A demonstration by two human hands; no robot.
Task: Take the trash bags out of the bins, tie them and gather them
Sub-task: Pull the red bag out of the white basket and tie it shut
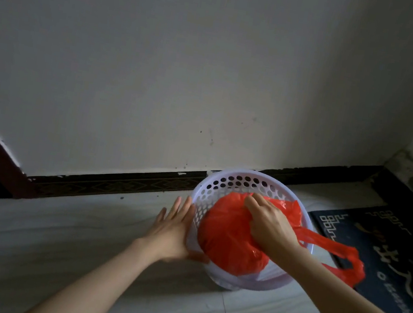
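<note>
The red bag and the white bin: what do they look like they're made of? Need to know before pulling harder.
The red bag looks like thin glossy plastic film: it wrinkles, shows shiny highlights, and its handle loop hangs limp over the rim. The right hand grips its gathered top. The white bin looks like rigid moulded plastic, smooth, its wall perforated with round holes. The left hand lies flat against its side.

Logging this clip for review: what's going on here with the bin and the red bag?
A person is pulling a full red trash bag out of a white perforated bin that stands on the tiled floor by the wall. The right hand grips the bag's top, while the left hand lies flat against the bin's side with straight fingers. The bag sits partly in the bin; one handle loop trails over the rim toward the dark doormat. It is not tied.
</note>
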